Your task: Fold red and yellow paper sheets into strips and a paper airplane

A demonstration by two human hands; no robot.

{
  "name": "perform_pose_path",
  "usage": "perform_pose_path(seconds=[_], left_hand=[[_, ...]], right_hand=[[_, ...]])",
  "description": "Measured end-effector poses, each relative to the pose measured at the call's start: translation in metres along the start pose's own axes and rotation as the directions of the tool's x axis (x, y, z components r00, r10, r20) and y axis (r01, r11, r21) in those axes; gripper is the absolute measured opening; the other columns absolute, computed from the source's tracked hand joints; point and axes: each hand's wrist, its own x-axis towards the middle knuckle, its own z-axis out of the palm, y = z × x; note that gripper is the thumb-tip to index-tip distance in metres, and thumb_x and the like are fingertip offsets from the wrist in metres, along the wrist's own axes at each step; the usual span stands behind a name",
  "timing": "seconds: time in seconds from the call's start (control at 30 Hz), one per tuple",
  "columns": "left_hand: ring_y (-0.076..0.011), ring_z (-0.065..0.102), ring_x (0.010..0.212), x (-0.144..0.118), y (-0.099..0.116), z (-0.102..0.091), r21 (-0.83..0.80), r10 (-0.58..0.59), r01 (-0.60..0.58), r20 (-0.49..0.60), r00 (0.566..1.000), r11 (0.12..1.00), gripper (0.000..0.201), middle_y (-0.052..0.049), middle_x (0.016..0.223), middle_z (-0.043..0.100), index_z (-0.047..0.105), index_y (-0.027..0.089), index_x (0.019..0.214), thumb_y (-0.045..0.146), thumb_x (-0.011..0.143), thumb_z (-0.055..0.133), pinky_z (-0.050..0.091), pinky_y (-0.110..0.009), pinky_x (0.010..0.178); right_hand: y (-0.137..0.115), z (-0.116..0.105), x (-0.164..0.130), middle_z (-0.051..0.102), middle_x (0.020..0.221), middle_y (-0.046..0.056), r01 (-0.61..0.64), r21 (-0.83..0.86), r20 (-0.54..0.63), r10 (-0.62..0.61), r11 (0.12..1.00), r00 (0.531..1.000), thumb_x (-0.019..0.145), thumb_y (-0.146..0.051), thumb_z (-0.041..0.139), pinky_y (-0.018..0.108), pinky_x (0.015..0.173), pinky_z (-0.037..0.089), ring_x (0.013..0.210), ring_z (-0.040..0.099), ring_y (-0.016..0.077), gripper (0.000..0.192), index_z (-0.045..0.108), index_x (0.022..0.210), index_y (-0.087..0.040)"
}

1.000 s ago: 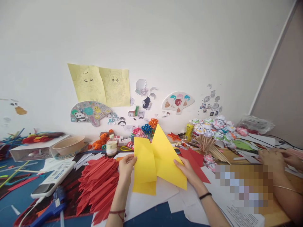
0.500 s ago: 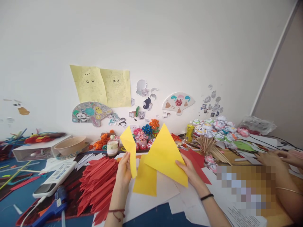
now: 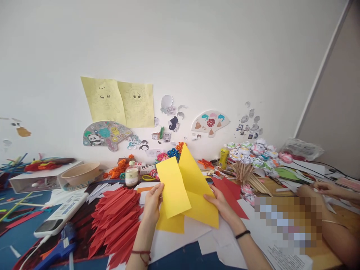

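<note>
A flat yellow paper rectangle (image 3: 173, 187) is at the lower centre of the frame, its left edge pinched between thumb and fingers of the left hand (image 3: 152, 200). Just right of it, the right hand (image 3: 221, 204) likewise pinches a creased, pointed yellow paper sheet (image 3: 194, 180). Another yellow paper piece (image 3: 170, 224) lies below on white paper sheets (image 3: 164, 245). At lower left, folded red paper strips (image 3: 115, 221) lie heaped near a blue glue gun (image 3: 63, 245).

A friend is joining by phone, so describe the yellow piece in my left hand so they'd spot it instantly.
Below the wall, find the red pile; just right of it, the left hand holds the yellow piece. It's rectangular, unlike the pointed paper in the right hand, and held, unlike the yellow sheet below.
</note>
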Motion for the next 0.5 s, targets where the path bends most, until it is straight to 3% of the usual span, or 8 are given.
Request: perform_pose_path(seconds=[0.27, 0.5], left_hand=[[-0.0075, 0.051, 0.049, 0.002, 0.001, 0.001, 0.245, 0.195, -0.188, -0.006, 0.981, 0.951, 0.045, 0.000, 0.061, 0.063, 0.067, 0.013, 0.081, 0.046, 0.054, 0.082, 0.031, -0.018, 0.045], [-0.0078, 0.048, 0.045, 0.004, 0.002, -0.003, 0.195, 0.259, -0.237, -0.094, 0.961, 0.952, 0.047, 0.003, 0.053, 0.058, 0.063, 0.015, 0.078, 0.048, 0.050, 0.083, 0.031, -0.018, 0.045]], right_hand=[[-0.012, 0.004, -0.005, 0.071, 0.109, 0.012, -0.046, -0.051, -0.007, 0.046, 0.998, 0.999, 0.067, -0.048, 0.076, 0.042, 0.075, 0.055, 0.092, 0.069, 0.0323, 0.051, 0.064, 0.107, -0.018], [-0.006, -0.002, 0.001, 0.072, 0.107, 0.012, -0.034, -0.024, -0.100, 0.032, 0.999, 0.995, 0.065, -0.045, 0.078, 0.043, 0.075, 0.055, 0.090, 0.069, 0.0334, 0.048, 0.065, 0.104, -0.019]])
